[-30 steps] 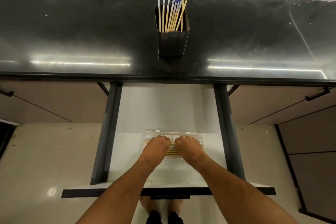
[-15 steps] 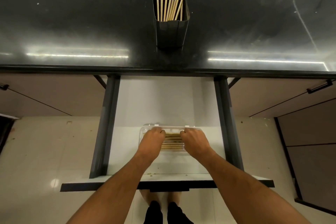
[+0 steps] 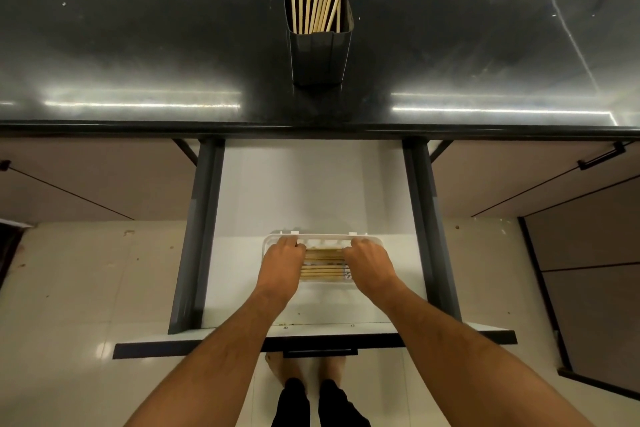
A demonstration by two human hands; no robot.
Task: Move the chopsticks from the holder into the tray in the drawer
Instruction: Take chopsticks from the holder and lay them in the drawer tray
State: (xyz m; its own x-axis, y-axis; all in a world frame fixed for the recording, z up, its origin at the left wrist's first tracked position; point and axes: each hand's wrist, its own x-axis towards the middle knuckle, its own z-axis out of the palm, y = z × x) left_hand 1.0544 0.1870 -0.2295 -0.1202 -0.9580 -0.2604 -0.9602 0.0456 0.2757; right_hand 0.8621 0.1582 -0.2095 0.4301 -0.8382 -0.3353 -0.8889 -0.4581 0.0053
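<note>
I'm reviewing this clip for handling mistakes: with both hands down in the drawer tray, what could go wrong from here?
1. The left hand and right hand cover the ends of the chopsticks in the tray; pulling away carelessly could skew them or flick one over the tray rim.
2. The tray sits loose in the open drawer and may slide.
3. Many chopsticks in the holder lean sideways; grabbing them hastily could tip the holder.

Overhead light is streaking across the dark worktop (image 3: 138,45) in two bright glare bands near its front edge. The white drawer (image 3: 311,191) is glowing evenly, dimming under that edge. Wide-angle distortion is bending lines toward the corners; focus is holding sharp.
</note>
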